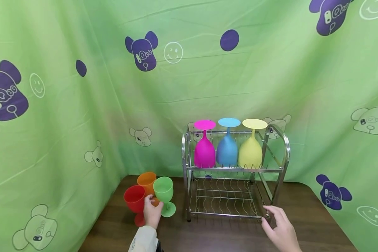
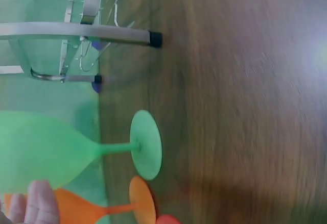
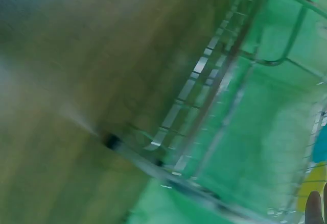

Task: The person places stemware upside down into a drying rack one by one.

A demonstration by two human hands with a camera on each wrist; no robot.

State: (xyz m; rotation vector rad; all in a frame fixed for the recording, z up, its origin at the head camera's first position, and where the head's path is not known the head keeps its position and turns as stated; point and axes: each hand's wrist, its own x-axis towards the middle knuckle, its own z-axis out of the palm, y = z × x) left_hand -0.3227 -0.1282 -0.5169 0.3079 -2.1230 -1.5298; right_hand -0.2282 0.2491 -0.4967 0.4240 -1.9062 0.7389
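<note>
My left hand is among three upright plastic goblets on the left of the table, thumb and fingers apart. On its right stands a green goblet, an orange goblet is behind it, and a red goblet is to its left. In the left wrist view the fingers overlap the orange goblet beside the green bowl. By the front right leg of a metal two-tier dish rack, my right hand hovers with fingers spread and nothing between them.
Upside down along the rack's upper tier stand a pink goblet, a blue goblet and a yellow goblet. Wire dividers line the lower tier. The rack is on a dark wooden table, with green patterned cloth hanging behind.
</note>
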